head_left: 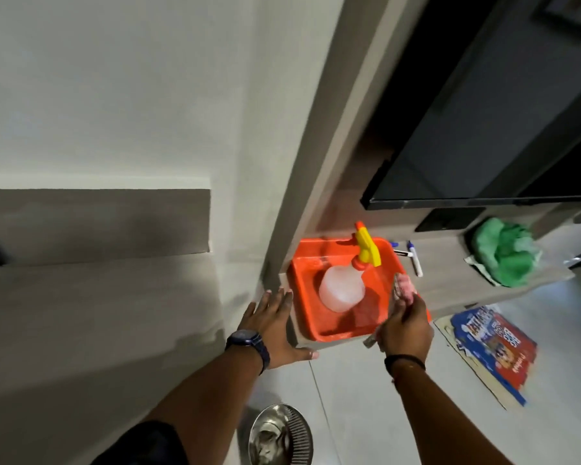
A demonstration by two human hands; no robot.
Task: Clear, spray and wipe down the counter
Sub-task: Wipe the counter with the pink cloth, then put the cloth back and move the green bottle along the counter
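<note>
An orange tray [297,280] sits at the left end of the grey-brown counter [450,286]. Inside it stands a clear spray bottle [341,292] with a yellow and orange trigger head. My left hand [275,327] lies open with fingers spread against the counter's left end, beside the tray, holding nothing. My right hand [405,327] is at the tray's right rim, closed around a small pink object [404,286]; what it is I cannot tell. A crumpled green cloth [503,256] lies on the counter further right.
Markers [415,260] lie on the counter just behind the tray. A dark flat screen [483,146] hangs above the counter. On the floor are a blue and red box [497,344] on cardboard and a metal bowl [279,434]. A wall stands at left.
</note>
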